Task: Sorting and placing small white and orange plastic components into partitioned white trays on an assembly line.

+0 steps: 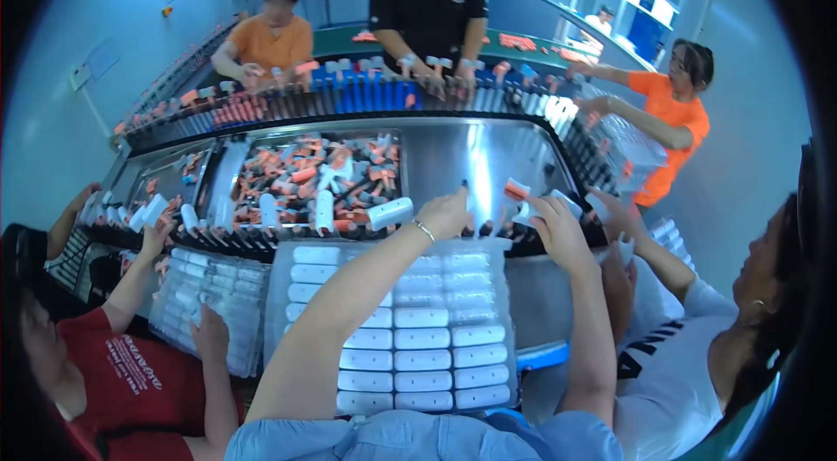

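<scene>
My left hand (443, 215), with a bracelet at the wrist, reaches over the near edge of the conveyor loop. Its fingers are drawn together at a peg; whatever they pinch is hidden. To the right, my right hand (560, 230) has its fingers closed on a small white plastic shell (524, 214). Just beyond it sits an orange-and-white piece (516, 189). Left of my left hand, a white casing (390, 213) rests tilted on the conveyor's pegs. Below my arms lies a clear plastic tray (423, 341) with rows of white casings.
Inside the loop, a metal tray (401, 169) holds a heap of orange, grey and white parts (318, 178). Co-workers stand close on both sides, their hands at the conveyor (349, 108); others work across it. Another casing tray (209, 295) lies at left.
</scene>
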Tool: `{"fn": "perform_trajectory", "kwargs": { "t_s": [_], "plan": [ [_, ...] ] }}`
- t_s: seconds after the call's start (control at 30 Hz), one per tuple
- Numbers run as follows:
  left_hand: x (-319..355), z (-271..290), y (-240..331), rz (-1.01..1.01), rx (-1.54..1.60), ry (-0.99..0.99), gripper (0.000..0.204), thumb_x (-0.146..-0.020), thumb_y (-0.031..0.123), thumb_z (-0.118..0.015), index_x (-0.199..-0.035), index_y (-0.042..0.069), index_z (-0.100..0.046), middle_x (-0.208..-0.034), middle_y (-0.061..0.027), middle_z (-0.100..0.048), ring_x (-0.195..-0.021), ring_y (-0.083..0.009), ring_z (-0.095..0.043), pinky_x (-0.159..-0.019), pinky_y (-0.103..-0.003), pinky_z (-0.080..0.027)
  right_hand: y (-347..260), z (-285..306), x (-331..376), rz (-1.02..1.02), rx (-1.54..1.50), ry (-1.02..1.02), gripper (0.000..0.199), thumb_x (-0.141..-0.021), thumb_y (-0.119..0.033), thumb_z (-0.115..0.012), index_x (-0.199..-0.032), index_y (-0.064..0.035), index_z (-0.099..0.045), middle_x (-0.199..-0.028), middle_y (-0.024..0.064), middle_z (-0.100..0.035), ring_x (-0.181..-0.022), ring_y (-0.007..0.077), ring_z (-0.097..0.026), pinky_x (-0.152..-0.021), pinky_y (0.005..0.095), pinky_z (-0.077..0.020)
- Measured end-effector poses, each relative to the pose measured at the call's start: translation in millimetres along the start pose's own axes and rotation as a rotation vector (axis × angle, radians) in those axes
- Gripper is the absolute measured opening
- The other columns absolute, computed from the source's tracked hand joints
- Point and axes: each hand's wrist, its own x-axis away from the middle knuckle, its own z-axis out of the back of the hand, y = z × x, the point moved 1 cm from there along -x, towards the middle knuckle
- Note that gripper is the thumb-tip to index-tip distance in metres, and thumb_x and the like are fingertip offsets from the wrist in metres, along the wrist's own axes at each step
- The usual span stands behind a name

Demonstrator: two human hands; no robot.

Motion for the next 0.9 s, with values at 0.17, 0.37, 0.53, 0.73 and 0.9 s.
{"fn": "perform_trajectory", "kwargs": {
  "t_s": [0.17, 0.37, 0.53, 0.73, 0.9],
  "plan": [
    [25.3, 12.4, -30.8, 0.024, 0.015, -0.041, 0.043, -0.087, 0.030, -0.052, -0.107, -0.005, -0.038, -0.097, -0.0274, -0.060, -0.093, -0.0406, -0.059, -0.077, -0.047, -0.046, 13.9, -55.3, -33.7, 0.135, -0.045, -0.167, 0.027, -0.082, -0.010, -0.055, -0.108, -0.0019, -0.057, -0.102, 0.0167, -0.059, -0.098, 0.0334, -0.054, -0.087, 0.0411, -0.0412],
    [54.0, 31.7, -63.9, 0.066, 0.023, 0.038, 0.037, -0.086, 0.028, -0.050, -0.105, -0.003, -0.044, -0.109, -0.0237, -0.054, -0.106, -0.0395, -0.052, -0.089, -0.043, -0.043, -24.8, -92.8, -67.6, -0.067, -0.028, -0.414, 0.032, -0.084, -0.019, -0.055, -0.113, -0.0060, -0.058, -0.093, 0.0194, -0.063, -0.085, 0.0338, -0.060, -0.074, 0.0410, -0.0462],
    [121.5, 41.5, -40.4, -0.310, -0.114, 0.442, 0.025, -0.083, 0.024, -0.057, -0.098, 0.005, -0.052, -0.095, -0.0140, -0.050, -0.095, -0.0315, -0.051, -0.079, -0.042, -0.043, -42.4, -84.7, -60.8, 0.166, 0.061, -0.273, 0.033, -0.081, -0.016, -0.059, -0.111, -0.0022, -0.058, -0.112, 0.0229, -0.056, -0.106, 0.0368, -0.052, -0.089, 0.0400, -0.0418],
    [197.8, 26.9, -44.0, -0.400, -0.167, 0.338, 0.025, -0.081, 0.024, -0.061, -0.096, 0.006, -0.054, -0.091, -0.0114, -0.049, -0.092, -0.0287, -0.050, -0.077, -0.038, -0.044, -122.6, 1.4, 9.1, 0.037, -0.286, -0.304, 0.010, -0.075, -0.013, -0.065, -0.078, -0.0033, -0.066, -0.072, 0.0105, -0.062, -0.066, 0.0263, -0.061, -0.061, 0.0325, -0.0476],
    [203.6, 38.9, -43.7, -0.445, -0.266, 0.255, 0.025, -0.078, 0.027, -0.063, -0.095, 0.009, -0.056, -0.091, -0.0101, -0.049, -0.086, -0.0276, -0.052, -0.076, -0.038, -0.045, -144.5, -12.2, 67.8, 0.107, -0.185, -0.436, 0.012, -0.074, -0.020, -0.065, -0.072, -0.0079, -0.063, -0.069, 0.0048, -0.059, -0.070, 0.0238, -0.060, -0.063, 0.0342, -0.0499]
  ]
}}
